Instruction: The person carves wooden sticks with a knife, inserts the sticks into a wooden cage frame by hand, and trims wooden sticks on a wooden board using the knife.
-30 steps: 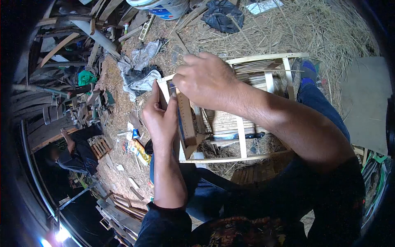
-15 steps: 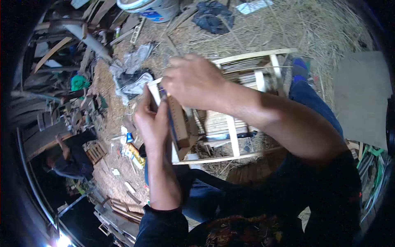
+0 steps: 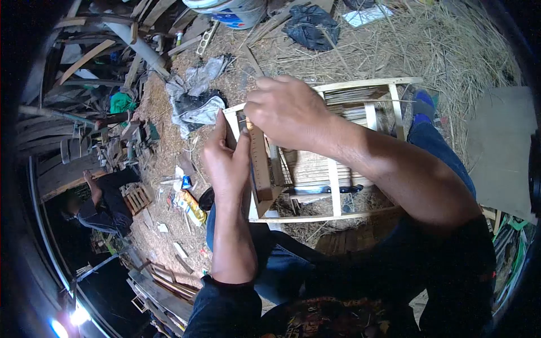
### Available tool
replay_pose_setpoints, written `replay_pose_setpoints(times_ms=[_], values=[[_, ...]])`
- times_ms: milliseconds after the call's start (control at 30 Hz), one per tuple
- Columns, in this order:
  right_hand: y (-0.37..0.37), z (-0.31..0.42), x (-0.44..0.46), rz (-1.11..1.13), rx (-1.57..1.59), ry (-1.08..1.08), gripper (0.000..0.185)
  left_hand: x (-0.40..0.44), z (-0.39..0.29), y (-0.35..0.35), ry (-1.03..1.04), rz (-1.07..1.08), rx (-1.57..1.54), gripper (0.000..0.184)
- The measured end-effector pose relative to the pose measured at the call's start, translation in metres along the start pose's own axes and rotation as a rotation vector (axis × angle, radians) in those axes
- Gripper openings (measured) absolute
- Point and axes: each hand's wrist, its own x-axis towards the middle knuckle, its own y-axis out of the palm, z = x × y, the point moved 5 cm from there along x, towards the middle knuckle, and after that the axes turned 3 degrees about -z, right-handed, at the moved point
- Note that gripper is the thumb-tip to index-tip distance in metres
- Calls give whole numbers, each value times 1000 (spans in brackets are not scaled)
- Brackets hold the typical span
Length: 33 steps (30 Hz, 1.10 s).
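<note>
A frame of pale wooden strips [image 3: 335, 186] lies in front of me, above my lap. My left hand [image 3: 225, 166] grips its left end bar, with fingers on the outer side and the thumb inside. My right hand [image 3: 284, 110] is closed at the frame's upper left corner. A small yellow-orange piece shows under its fingers, too covered to name. Just right of my left thumb stands a brown wooden piece [image 3: 260, 163] with a row of small marks. A knife [image 3: 324, 190] with a black handle lies across the lower part of the frame.
Thin wooden slats [image 3: 310, 169] lie stacked beneath the frame. Beyond are a crumpled grey cloth [image 3: 197, 84], a black plastic bag [image 3: 311, 27] and a white bucket [image 3: 231, 12]. Straw and shavings cover the floor. Another person [image 3: 104, 203] sits at the far left. A flat board [image 3: 501, 152] lies right.
The whole view has shifted, so the frame and both hands appear slightly farther right and lower. My right hand stays closed at the corner, and my left hand keeps its grip on the end bar.
</note>
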Motion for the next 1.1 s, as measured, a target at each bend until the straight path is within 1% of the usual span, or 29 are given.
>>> replay_pose_setpoints(times_ms=[133, 233, 300, 433, 533, 600, 733, 800, 833, 900, 1000, 1100], values=[[2, -1, 0, 29, 8, 21, 6, 1, 4, 1, 70, -35, -18, 63], [1, 0, 0, 16, 10, 19, 6, 1, 6, 2, 47, -44, -85, 62], [1, 0, 0, 18, 16, 18, 6, 2, 8, 2, 108, -54, -46, 63], [6, 3, 2, -6, 3, 24, 6, 0, -1, 1, 51, -39, -33, 62], [6, 2, 2, -32, 19, 27, 7, 1, 3, 2, -9, -30, -120, 62], [4, 3, 2, -27, 18, 20, 8, 1, 4, 2, 51, -49, -82, 61], [4, 3, 2, -37, 24, 4, 8, 1, 3, 1, 56, -35, -43, 62], [6, 3, 2, -50, 26, 2, 8, 0, -1, -1, 54, -35, 33, 63], [5, 3, 2, -63, 27, -1, 8, 1, 2, 0, 54, -35, 33, 63], [6, 3, 2, -56, 34, 4, 8, 1, 5, 1, 118, -57, -5, 64], [6, 3, 2, -51, 48, 2, 8, 2, 6, 2, 77, -41, -50, 64], [9, 3, 3, -35, 36, -1, 7, 1, 4, 3, 91, -53, -117, 64]])
